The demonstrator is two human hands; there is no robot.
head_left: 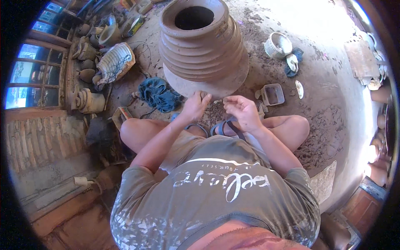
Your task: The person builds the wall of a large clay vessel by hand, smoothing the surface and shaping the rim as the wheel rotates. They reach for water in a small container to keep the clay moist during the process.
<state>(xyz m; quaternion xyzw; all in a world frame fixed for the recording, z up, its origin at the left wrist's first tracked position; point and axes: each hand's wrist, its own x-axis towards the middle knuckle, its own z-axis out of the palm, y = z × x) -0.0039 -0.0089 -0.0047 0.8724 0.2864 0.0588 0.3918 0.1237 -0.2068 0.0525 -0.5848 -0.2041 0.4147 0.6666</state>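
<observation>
Upright clay pot (201, 56) stands at twelve o'clock; nearer left hand (195, 108) half-open at disc (227, 84), right hand (246, 114) pinched; holdings unclear.

Workroom interior, referenced to the paned window (35, 77).
The window sat above a brown sill (37, 114) and admitted bluish daylight. Directly beneath the window stood a ribbed wall section (41, 143). The grey floor (329, 79) extended away from the window, marked with dark debris (325, 133); opposite the window, strong light whitened parts of its surface.
</observation>
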